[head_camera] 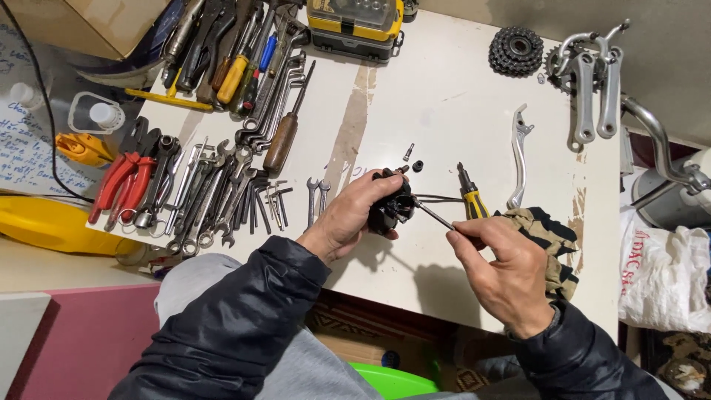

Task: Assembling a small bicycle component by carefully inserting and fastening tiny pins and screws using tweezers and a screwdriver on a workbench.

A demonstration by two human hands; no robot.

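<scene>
Head view: the left hand grips a black part above the white table. The right hand is closed on a thin tool, its tip touching the part. Just right of the part lies a yellow screwdriver; farther right, a silver lever. Spanners lie well left of the part.

White table carries wrenches, pliers, sprocket
</scene>
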